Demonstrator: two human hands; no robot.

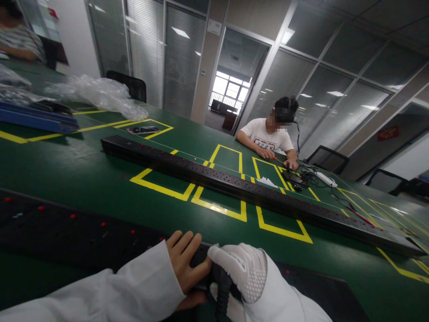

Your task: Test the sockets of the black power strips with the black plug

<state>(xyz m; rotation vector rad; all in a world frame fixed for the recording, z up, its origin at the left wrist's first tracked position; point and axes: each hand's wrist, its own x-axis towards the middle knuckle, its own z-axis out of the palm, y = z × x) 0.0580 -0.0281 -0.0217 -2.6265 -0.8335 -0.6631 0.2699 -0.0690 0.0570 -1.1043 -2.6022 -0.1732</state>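
Note:
A long black power strip (77,230) with red switches crosses the near part of the green table. My left hand (189,264), bare with a white sleeve, grips the strip from above, its fingers lying across it and its thumb pointing toward my other hand. Beside it, my right hand (243,268) wears a white glove with dotted grips. It closes on a black plug (219,275) whose ribbed cable end hangs down toward me. The plug sits against the strip; whether its pins are in a socket is hidden by my hands.
A second long power strip (217,181) lies farther back across yellow tape marks. At left are a blue tray (36,118), plastic wrap (97,91) and a phone (143,130). A co-worker (268,134) handles cables (310,172) across the table; another person (20,40) sits far left.

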